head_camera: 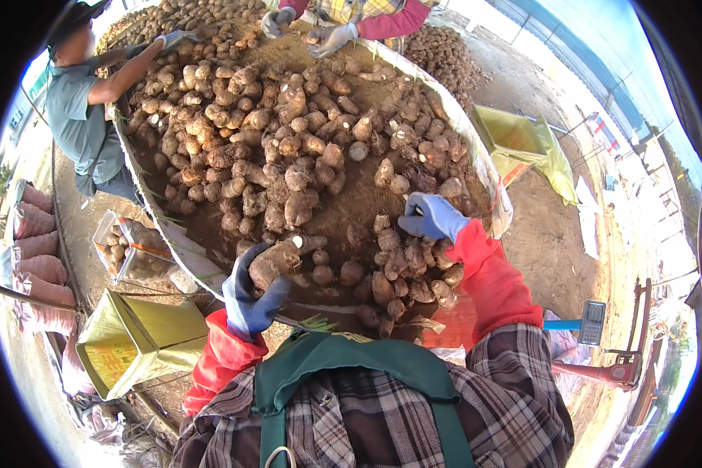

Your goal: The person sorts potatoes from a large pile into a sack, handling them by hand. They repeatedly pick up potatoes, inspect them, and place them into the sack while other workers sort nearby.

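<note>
My left hand, in a blue-grey glove, grips a large brown taro corm with a pale cut spot at its upper end. The corm is held over the near edge of a soil-covered sorting table. To the right, my right hand, gloved alike, hovers at a heap of small taro cormels. Its fingers are curled, and a small pale spot shows between them; whether they hold something is unclear. A larger pile of rooty taro corms spreads across the table beyond both hands.
A person works at the table's left side, and another person's gloved hands are at the far side. Open yellow woven sacks stand left and right. A crate of taro and a platform scale flank the table.
</note>
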A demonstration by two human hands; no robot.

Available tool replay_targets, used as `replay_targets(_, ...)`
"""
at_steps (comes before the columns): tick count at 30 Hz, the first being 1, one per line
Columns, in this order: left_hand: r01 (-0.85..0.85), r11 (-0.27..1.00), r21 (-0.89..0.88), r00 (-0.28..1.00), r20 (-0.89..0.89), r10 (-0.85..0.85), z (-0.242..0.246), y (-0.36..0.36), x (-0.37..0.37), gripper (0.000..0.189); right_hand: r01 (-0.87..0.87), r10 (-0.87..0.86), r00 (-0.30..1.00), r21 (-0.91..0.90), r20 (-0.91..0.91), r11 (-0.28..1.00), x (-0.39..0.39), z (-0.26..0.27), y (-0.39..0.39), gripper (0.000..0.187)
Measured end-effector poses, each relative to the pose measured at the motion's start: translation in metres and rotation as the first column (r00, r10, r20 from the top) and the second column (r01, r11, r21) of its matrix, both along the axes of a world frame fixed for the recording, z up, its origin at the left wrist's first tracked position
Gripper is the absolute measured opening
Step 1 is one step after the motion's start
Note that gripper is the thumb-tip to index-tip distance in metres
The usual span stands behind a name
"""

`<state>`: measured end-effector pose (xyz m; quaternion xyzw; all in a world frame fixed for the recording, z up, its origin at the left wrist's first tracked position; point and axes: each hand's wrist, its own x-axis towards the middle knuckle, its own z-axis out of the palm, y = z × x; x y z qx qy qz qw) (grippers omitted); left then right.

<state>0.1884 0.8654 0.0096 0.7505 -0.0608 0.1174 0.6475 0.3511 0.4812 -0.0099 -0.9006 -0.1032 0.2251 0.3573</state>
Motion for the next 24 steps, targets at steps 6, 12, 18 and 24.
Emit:
replay_targets(6, 0.030, 0.999, -0.027, 0.999, -0.011, -0.030, -0.001, 0.003, 0.002, 0.053, 0.267, -0.417, 0.863, 0.443, 0.285, 0.856, 0.043, -0.007, -0.006, 0.015)
replay_targets(12, 0.020, 0.996, -0.090, 1.000, 0.006, -0.019, -0.004, 0.003, 0.000, 0.050, 0.244, -0.021, 0.921, -0.535, 0.388, 0.809, 0.059, -0.031, 0.049, 0.040)
replay_targets(18, 0.082, 0.932, -0.354, 0.983, -0.123, -0.133, -0.005, 0.015, 0.000, 0.053, 0.190, -0.182, 0.932, 0.004, 0.312, 0.982, 0.024, -0.005, 0.050, 0.050)
replay_targets(24, 0.414, 0.785, -0.461, 0.884, -0.002, -0.467, -0.002, -0.009, 0.011, 0.087, -0.384, 0.253, 0.836, 0.191, 0.488, 0.903, -0.046, 0.058, 0.071, 0.046)
